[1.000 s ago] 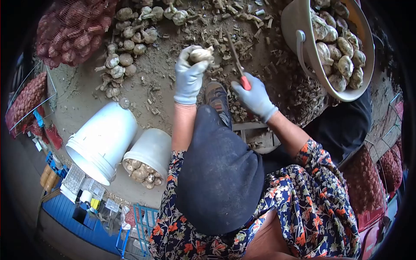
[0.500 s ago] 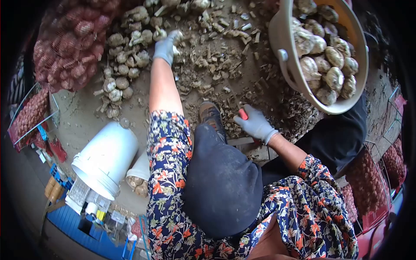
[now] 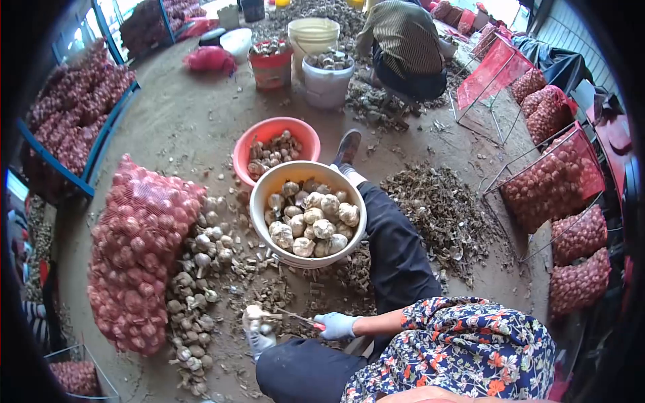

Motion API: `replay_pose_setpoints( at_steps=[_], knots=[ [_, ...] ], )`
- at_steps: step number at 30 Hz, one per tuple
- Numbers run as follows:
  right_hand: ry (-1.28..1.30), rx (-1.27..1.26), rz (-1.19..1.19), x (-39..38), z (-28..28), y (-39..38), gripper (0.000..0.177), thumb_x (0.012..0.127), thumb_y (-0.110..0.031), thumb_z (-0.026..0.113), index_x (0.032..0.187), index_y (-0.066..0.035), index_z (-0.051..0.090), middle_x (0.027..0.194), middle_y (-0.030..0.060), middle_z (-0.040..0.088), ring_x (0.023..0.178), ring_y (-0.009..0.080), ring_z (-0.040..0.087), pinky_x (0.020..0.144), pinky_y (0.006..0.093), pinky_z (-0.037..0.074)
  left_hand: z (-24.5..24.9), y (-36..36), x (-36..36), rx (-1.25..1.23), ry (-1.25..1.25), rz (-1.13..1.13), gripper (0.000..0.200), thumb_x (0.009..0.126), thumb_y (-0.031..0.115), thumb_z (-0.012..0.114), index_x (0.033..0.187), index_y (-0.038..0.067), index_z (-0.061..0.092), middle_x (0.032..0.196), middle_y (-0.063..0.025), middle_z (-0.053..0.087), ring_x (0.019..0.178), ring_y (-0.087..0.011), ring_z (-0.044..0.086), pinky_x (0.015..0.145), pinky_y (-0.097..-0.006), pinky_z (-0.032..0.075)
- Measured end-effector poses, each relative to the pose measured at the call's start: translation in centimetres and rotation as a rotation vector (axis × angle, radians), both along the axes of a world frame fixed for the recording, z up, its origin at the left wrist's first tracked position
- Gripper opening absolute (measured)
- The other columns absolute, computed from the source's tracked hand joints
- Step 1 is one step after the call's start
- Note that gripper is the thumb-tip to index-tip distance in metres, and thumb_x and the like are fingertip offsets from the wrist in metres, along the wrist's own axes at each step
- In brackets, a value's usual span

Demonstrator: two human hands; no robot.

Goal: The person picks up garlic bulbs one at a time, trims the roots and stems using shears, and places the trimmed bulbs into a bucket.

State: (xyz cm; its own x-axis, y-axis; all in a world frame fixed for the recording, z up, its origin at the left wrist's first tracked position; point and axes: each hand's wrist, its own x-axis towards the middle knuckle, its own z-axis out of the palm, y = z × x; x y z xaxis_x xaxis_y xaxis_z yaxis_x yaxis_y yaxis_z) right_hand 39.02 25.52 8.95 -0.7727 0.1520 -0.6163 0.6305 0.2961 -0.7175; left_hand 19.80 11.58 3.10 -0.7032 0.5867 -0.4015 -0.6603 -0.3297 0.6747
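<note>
My left hand (image 3: 261,341), in a pale work glove, is closed around a garlic bulb (image 3: 254,313) whose stem points right. Facing it, my gloved right hand (image 3: 339,326) grips the red handle of a knife (image 3: 295,316). The thin blade reaches left to the garlic stem; whether it touches cannot be made out. Beyond both hands stands a cream bucket (image 3: 258,232) of trimmed garlic bulbs. To the left, loose garlic (image 3: 191,316) with stems lies in a long heap beside a full red mesh sack (image 3: 131,275).
A red basin (image 3: 242,151) with garlic sits behind the bucket. Dry stem scraps (image 3: 437,215) are heaped to the right. Farther back are a white bucket (image 3: 328,87), a red bucket (image 3: 271,70) and a bent-over person (image 3: 406,47). Filled mesh sacks (image 3: 547,181) line the right side.
The view has tilted up to show more of the room. My left hand has come back from the garlic heap with a bulb, close to the knife in my right hand.
</note>
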Motion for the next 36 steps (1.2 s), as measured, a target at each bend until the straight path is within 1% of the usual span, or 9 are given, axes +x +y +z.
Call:
replay_pose_setpoints(
  at_steps=[2, 3, 6, 11, 14, 17, 25, 35, 36],
  knots=[
    [-0.087, -0.075, -0.062, 0.4, 3.5, 0.2, 0.032, 0.079, -0.024, 0.053, 0.102, -0.001, 0.055, 0.101, 0.0247, 0.063, 0.099, 0.0410, 0.059, 0.082, 0.0456, 0.046, 2.2, 2.0, 0.4, -0.035, 0.082, -0.041, 0.036, 0.085, 0.028, 0.065, 0.117, 0.012, 0.058, 0.099, 0.0021, 0.061, 0.083, -0.0103, 0.058, 0.066, -0.0238, 0.049],
    [-0.061, -0.044, -0.048, 0.9, 2.5, -0.3, 0.036, 0.080, -0.028, 0.054, 0.103, -0.001, 0.056, 0.103, 0.0243, 0.063, 0.099, 0.0406, 0.059, 0.083, 0.0445, 0.046, 3.4, 2.9, 0.5, -0.042, 0.137, -0.075, 0.036, 0.085, 0.028, 0.065, 0.117, 0.012, 0.058, 0.100, 0.0021, 0.061, 0.084, -0.0104, 0.058, 0.066, -0.0240, 0.050],
    [-0.049, -0.013, 0.025, 1.9, 1.4, -1.0, 0.038, 0.080, -0.029, 0.054, 0.104, 0.000, 0.057, 0.104, 0.0237, 0.063, 0.100, 0.0400, 0.060, 0.084, 0.0433, 0.046, 6.6, 5.6, 0.9, -0.054, 0.302, -0.173, 0.037, 0.085, 0.028, 0.065, 0.117, 0.012, 0.058, 0.100, 0.0018, 0.061, 0.084, -0.0107, 0.058, 0.066, -0.0245, 0.050],
    [-0.078, 0.009, 0.018, 3.4, 0.8, -1.8, 0.040, 0.079, -0.031, 0.054, 0.103, 0.000, 0.060, 0.103, 0.0230, 0.064, 0.099, 0.0389, 0.061, 0.083, 0.0426, 0.047, 12.0, 9.3, 2.2, 0.008, 0.575, -0.337, 0.037, 0.085, 0.028, 0.066, 0.118, 0.012, 0.057, 0.101, 0.0014, 0.061, 0.084, -0.0112, 0.058, 0.067, -0.0253, 0.050],
    [-0.101, 0.024, 0.041, 3.9, 0.3, -1.6, 0.040, 0.078, -0.031, 0.055, 0.101, 0.001, 0.061, 0.101, 0.0226, 0.065, 0.097, 0.0386, 0.062, 0.082, 0.0427, 0.048, 14.2, 10.7, 3.1, 0.042, 0.676, -0.398, 0.038, 0.085, 0.028, 0.066, 0.118, 0.012, 0.056, 0.102, 0.0011, 0.060, 0.085, -0.0115, 0.058, 0.067, -0.0258, 0.051],
    [-0.113, 0.012, 0.033, 3.9, 2.2, -1.4, 0.039, 0.078, -0.030, 0.054, 0.100, 0.001, 0.061, 0.100, 0.0224, 0.065, 0.095, 0.0387, 0.062, 0.081, 0.0432, 0.048, 15.4, 11.3, 3.6, 0.059, 0.719, -0.416, 0.038, 0.085, 0.028, 0.066, 0.119, 0.012, 0.056, 0.102, 0.0008, 0.060, 0.085, -0.0118, 0.058, 0.068, -0.0263, 0.051],
    [-0.117, 0.014, 0.028, 3.7, 1.0, -1.7, 0.040, 0.076, -0.030, 0.054, 0.098, 0.003, 0.060, 0.100, 0.0243, 0.064, 0.096, 0.0395, 0.061, 0.081, 0.0436, 0.048, 12.8, 9.3, 2.7, -0.013, 0.615, -0.299, 0.039, 0.085, 0.027, 0.067, 0.119, 0.012, 0.055, 0.104, 0.0001, 0.059, 0.086, -0.0126, 0.058, 0.069, -0.0276, 0.052],
    [-0.064, 0.008, 0.069, 2.8, -0.1, -1.6, 0.041, 0.080, -0.035, 0.057, 0.099, 0.001, 0.058, 0.102, 0.0233, 0.063, 0.100, 0.0392, 0.060, 0.082, 0.0436, 0.046, 4.7, 4.1, 0.1, -0.073, 0.309, 0.001, 0.041, 0.085, 0.026, 0.068, 0.120, 0.012, 0.053, 0.106, -0.0008, 0.059, 0.087, -0.0135, 0.058, 0.070, -0.0292, 0.053],
    [-0.010, 0.019, 0.032, 2.4, -0.1, -1.7, 0.039, 0.081, -0.035, 0.058, 0.097, 0.000, 0.057, 0.099, 0.0225, 0.063, 0.096, 0.0395, 0.060, 0.079, 0.0439, 0.046, 4.2, 3.7, -0.1, -0.072, 0.294, 0.022, 0.041, 0.085, 0.026, 0.068, 0.120, 0.012, 0.053, 0.106, -0.0009, 0.059, 0.087, -0.0136, 0.059, 0.070, -0.0294, 0.053]
  ],
)
